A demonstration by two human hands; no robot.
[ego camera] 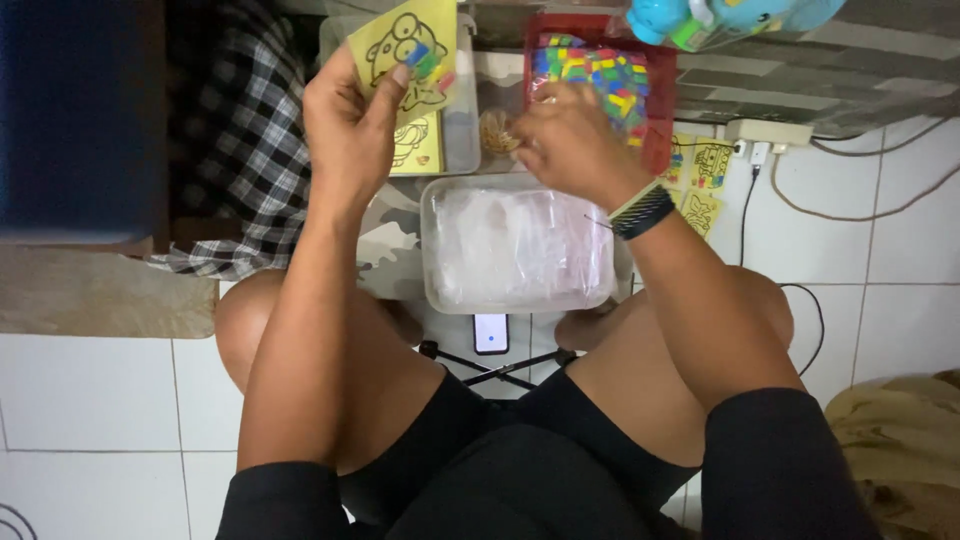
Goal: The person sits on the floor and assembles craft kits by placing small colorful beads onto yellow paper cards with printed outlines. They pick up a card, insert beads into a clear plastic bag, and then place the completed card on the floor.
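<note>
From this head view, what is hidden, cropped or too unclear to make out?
- Right hand: fingertips curl away over a small tan bundle; grip and item unclear.
- Yellow picture card in left hand: top cropped by the frame edge.
- Blue toy: cropped by the top edge.
- Clear tub: crumpled plastic bags blur its contents.

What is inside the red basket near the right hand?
The red basket holds many small multicoloured cubes. The right hand covers its near-left part, so anything there is hidden.

phone on floor | power strip by wall | plaid cloth left | blue toy top
</note>
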